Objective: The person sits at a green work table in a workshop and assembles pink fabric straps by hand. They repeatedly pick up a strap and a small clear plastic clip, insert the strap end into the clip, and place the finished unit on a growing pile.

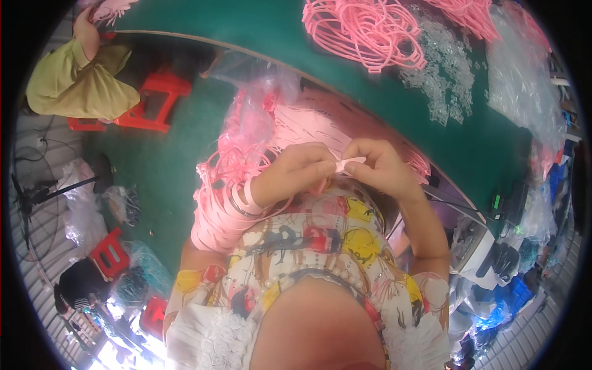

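Note:
In front of my body, both hands come together at the fingertips. My left hand [303, 169] pinches one side of a flat pink strap [351, 164], and my right hand [385, 169] pinches the other side close by. Several pink strap loops [216, 213] hang around my left wrist and forearm. Just beyond my hands lies a spread of more pink straps [302, 126], next to a clear plastic bag [246, 123] with pink pieces in it. Whether a small fitting sits between my fingers is too small to tell.
A green table [453, 157] curves across the far right. On it lie a heap of pink straps [364, 34], scattered small clear plastic pieces [441, 74] and plastic sheeting [524, 80]. At the left are a red stool [160, 102] and a person [80, 80] in olive clothing.

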Action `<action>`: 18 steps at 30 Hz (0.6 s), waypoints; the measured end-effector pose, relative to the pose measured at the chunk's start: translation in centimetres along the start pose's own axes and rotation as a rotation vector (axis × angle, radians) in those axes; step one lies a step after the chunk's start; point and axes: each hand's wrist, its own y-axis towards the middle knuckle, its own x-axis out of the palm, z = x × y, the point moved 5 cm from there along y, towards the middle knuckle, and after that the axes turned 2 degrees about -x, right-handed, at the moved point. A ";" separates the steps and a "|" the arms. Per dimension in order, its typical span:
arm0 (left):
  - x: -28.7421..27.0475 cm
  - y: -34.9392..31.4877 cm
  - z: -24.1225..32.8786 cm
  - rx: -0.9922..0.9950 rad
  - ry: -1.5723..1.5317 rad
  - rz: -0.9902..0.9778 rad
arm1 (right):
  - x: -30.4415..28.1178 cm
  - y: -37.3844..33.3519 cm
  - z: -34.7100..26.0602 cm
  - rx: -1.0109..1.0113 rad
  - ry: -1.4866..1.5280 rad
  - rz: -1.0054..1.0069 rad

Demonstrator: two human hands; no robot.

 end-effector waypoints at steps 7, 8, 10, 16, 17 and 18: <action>0.5 0.9 -0.8 -0.105 -0.341 0.069 | 1.1 -0.6 -1.1 -0.806 -0.747 0.425; 0.6 1.1 -1.0 -0.093 -0.408 0.082 | 1.3 -0.8 -1.1 -0.897 -0.814 0.460; 0.7 1.3 -1.0 -0.079 -0.460 0.055 | 1.2 -0.9 -0.8 -0.851 -0.800 0.481; 0.9 1.3 2.7 0.048 0.154 0.150 | -0.4 -0.5 0.6 -0.208 -0.053 0.127; 1.0 1.2 3.0 0.090 0.219 0.170 | -0.5 -0.6 0.4 -0.100 -0.105 0.075; 0.5 1.1 3.8 0.316 0.359 0.309 | -0.6 -0.8 0.2 0.007 -0.160 0.021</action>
